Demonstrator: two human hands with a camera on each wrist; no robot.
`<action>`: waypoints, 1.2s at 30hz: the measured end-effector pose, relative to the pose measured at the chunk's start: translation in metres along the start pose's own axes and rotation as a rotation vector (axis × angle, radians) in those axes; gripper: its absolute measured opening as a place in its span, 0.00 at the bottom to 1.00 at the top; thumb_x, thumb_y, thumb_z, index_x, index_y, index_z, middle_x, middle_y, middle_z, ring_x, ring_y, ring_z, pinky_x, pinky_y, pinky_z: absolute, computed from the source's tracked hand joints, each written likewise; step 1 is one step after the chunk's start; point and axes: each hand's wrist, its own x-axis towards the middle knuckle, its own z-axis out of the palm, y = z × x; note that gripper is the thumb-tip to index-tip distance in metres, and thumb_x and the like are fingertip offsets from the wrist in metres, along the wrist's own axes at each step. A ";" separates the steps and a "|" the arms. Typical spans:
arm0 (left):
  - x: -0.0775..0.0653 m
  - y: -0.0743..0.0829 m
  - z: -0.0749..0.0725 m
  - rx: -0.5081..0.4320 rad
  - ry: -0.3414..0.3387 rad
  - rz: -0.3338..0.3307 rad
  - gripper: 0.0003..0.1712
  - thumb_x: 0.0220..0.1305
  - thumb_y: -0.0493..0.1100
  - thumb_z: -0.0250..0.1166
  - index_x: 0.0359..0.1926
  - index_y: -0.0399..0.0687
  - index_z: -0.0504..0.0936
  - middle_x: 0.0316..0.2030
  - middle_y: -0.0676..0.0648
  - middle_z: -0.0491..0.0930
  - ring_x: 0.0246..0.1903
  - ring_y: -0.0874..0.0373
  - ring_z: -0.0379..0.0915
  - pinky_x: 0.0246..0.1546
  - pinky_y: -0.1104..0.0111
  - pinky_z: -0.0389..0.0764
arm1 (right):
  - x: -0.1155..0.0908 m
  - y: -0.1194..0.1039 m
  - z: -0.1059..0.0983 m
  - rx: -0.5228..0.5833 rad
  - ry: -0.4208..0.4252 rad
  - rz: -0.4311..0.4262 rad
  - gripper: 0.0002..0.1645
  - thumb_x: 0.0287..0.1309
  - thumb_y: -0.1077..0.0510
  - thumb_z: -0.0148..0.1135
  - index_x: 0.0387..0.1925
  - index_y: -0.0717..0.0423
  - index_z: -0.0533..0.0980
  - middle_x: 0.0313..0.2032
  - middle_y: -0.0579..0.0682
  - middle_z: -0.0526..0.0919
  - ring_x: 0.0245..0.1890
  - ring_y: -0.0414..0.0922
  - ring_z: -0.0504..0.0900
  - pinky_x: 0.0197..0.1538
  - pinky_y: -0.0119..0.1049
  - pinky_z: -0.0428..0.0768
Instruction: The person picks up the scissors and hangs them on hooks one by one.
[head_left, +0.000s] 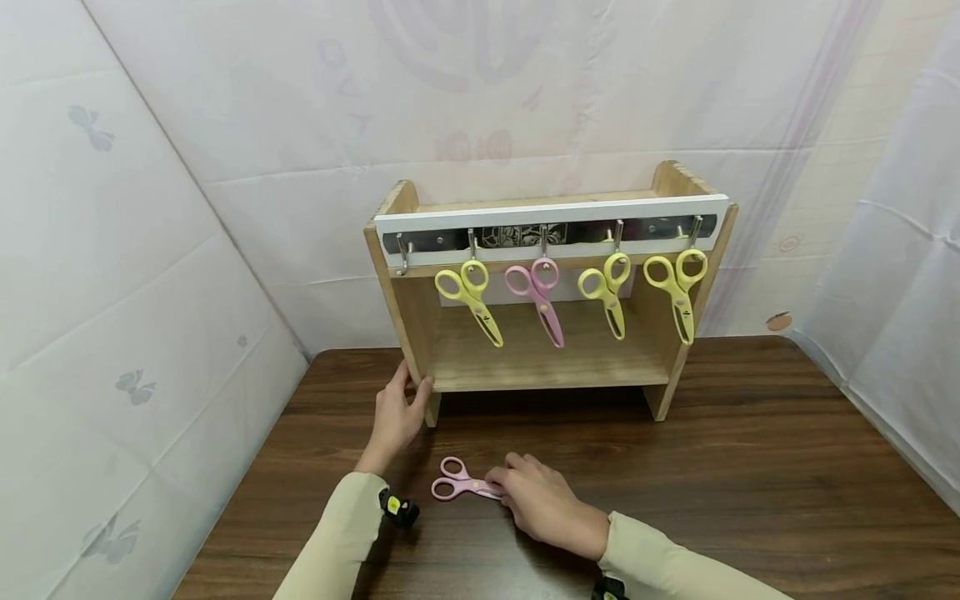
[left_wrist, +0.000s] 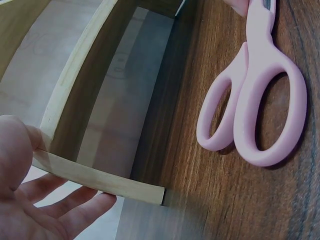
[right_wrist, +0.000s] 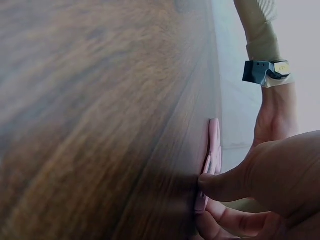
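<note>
Pink scissors (head_left: pixel 476 486) lie on the dark wooden table, handle loops toward the left. My right hand (head_left: pixel 542 502) pinches them by the blade end between thumb and fingers; the blade tips are hidden by the hand. In the left wrist view, the scissors' pink handles (left_wrist: pixel 245 107) appear large and close. My left hand (head_left: pixel 396 417) grips the lower left side panel of a wooden shelf (head_left: pixel 551 367), thumb on one side and fingers on the other. Along the shelf's top front runs a white hook rail (head_left: pixel 555 213).
From the rail hang yellow scissors (head_left: pixel 469 296), pink scissors (head_left: pixel 542 302), more yellow scissors (head_left: pixel 610 293) and a yellow pair at the right (head_left: pixel 678 293). The leftmost hook (head_left: pixel 402 257) carries nothing. Patterned white cloth (head_left: pixel 300 150) stands behind and beside the table (head_left: pixel 750 467).
</note>
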 end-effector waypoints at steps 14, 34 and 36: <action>0.001 0.000 0.000 -0.009 -0.003 0.012 0.26 0.77 0.41 0.60 0.71 0.40 0.69 0.57 0.32 0.81 0.53 0.37 0.81 0.42 0.48 0.88 | 0.005 0.012 0.000 0.136 0.050 0.042 0.10 0.58 0.68 0.72 0.38 0.50 0.86 0.30 0.43 0.79 0.28 0.39 0.78 0.27 0.34 0.78; 0.002 0.000 0.000 0.003 -0.007 0.004 0.26 0.77 0.42 0.60 0.71 0.40 0.69 0.57 0.33 0.80 0.54 0.38 0.81 0.42 0.48 0.88 | 0.002 0.016 0.000 0.113 0.103 0.023 0.10 0.57 0.67 0.73 0.31 0.49 0.82 0.25 0.40 0.75 0.25 0.37 0.75 0.24 0.33 0.75; 0.001 0.000 0.000 0.006 -0.007 0.003 0.26 0.77 0.42 0.60 0.71 0.39 0.69 0.57 0.33 0.80 0.54 0.38 0.81 0.42 0.48 0.88 | 0.001 0.016 0.000 0.111 0.104 0.018 0.10 0.57 0.67 0.73 0.31 0.49 0.82 0.25 0.40 0.75 0.25 0.38 0.75 0.24 0.33 0.75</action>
